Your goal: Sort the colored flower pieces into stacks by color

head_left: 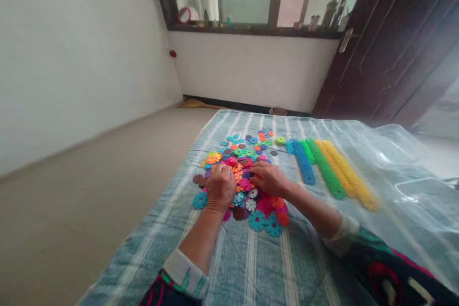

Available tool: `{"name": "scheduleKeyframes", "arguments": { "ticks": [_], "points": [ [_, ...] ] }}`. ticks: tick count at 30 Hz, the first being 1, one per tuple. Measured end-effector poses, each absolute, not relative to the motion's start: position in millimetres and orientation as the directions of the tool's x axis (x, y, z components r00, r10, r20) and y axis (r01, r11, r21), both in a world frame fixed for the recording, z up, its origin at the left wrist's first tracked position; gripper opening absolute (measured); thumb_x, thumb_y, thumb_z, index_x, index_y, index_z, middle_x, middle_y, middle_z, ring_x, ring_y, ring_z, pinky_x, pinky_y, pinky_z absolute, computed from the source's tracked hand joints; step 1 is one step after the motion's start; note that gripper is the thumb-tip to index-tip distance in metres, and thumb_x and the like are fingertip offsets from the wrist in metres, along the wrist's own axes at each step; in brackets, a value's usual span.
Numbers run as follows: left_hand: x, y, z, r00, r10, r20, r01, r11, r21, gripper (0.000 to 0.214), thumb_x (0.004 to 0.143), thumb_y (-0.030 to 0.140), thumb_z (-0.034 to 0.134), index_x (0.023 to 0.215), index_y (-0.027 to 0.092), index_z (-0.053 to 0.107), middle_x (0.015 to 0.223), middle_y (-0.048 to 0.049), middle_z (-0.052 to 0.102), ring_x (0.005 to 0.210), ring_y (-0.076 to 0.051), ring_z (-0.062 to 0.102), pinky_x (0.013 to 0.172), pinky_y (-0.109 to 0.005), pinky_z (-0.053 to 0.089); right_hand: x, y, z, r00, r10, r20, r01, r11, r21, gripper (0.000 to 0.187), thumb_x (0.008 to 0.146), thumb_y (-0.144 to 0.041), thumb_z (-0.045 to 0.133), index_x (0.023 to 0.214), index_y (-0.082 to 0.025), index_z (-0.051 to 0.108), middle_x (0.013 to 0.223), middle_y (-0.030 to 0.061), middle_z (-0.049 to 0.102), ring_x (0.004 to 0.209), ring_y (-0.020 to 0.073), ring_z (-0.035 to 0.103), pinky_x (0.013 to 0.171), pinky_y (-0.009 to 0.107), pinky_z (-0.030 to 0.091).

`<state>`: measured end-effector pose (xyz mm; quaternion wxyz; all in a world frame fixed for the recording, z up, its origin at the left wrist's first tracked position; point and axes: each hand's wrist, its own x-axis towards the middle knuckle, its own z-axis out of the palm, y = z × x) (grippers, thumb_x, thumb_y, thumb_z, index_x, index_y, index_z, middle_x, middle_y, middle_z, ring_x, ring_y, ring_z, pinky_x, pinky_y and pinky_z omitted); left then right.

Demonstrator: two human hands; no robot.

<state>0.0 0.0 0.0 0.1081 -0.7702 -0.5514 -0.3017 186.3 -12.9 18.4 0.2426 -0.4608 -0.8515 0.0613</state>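
A loose pile of colourful notched plastic discs (245,184), flower-like in outline, lies on the striped cloth. My left hand (221,184) is closed over the left part of the pile, fingers curled inward; what it grips is hidden behind the knuckles. From the right, my right hand (268,179) reaches into the pile with fingers bent together among pink and red discs; I cannot make out what they hold. Large blue discs (257,220) lie at the near edge. Right of the pile are stacked rows of discs: blue (304,162), green (327,172) and yellow (353,177).
A blue-green striped cloth (150,253) covers the surface under the discs. Clear plastic containers (426,196) stand at the right. Beyond are a window sill (251,30) with bottles and small items, and a dark door (380,43). Bare floor (89,201) lies left.
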Motion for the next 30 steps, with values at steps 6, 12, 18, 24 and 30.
{"name": "scheduleKeyframes", "arguments": {
  "ticks": [6,12,18,24,30],
  "points": [
    [-0.2,-4.8,6.3,0.160,0.821,0.548,0.937,-0.301,0.177,0.013,0.078,0.014,0.048,0.078,0.015,0.062,0.084,-0.0092,0.064,0.087,-0.024,0.057,0.078,-0.033,0.045,182.4,-46.8,14.0,-0.444,0.793,0.416,0.716,0.594,-0.367,0.014,0.088,-0.020,0.054,0.091,-0.018,0.067,0.103,0.0081,0.065,0.099,0.0189,0.059,0.087,0.031,0.046],
    [-0.1,-6.2,8.1,0.163,0.818,0.552,0.944,-0.292,0.153,0.014,0.076,0.013,0.048,0.076,0.016,0.062,0.081,-0.0092,0.063,0.085,-0.024,0.057,0.075,-0.033,0.044,198.2,-80.7,2.2,-0.280,0.825,0.491,0.801,0.483,-0.355,0.020,0.089,-0.029,0.054,0.104,-0.020,0.064,0.108,0.0089,0.062,0.102,0.0219,0.057,0.088,0.035,0.046],
    [2.2,-8.2,6.6,0.212,0.803,0.556,0.932,-0.338,0.133,0.015,0.076,0.010,0.048,0.074,0.015,0.062,0.081,-0.0092,0.062,0.085,-0.023,0.056,0.077,-0.033,0.044,207.4,-97.3,-13.1,-0.202,0.884,0.421,0.842,0.376,-0.386,0.024,0.090,-0.031,0.050,0.106,-0.019,0.063,0.111,0.0098,0.062,0.102,0.0225,0.057,0.089,0.036,0.047],
    [9.1,-15.0,5.1,0.321,0.765,0.558,0.889,-0.447,0.100,0.015,0.077,0.008,0.047,0.074,0.016,0.060,0.081,-0.0077,0.062,0.085,-0.021,0.055,0.076,-0.031,0.045,207.5,-94.8,-15.6,-0.256,0.862,0.438,0.827,0.429,-0.363,0.024,0.091,-0.032,0.048,0.102,-0.019,0.064,0.111,0.0105,0.062,0.103,0.0227,0.056,0.089,0.037,0.046],
    [13.5,-19.0,3.7,0.358,0.752,0.554,0.874,-0.478,0.085,0.017,0.081,0.011,0.047,0.069,0.017,0.057,0.075,-0.0065,0.061,0.077,-0.019,0.055,0.071,-0.030,0.044,209.3,-95.0,-16.9,-0.277,0.860,0.429,0.824,0.442,-0.354,0.022,0.091,-0.032,0.048,0.098,-0.019,0.064,0.106,0.0101,0.062,0.097,0.0228,0.057,0.084,0.037,0.047]
  ]
}}
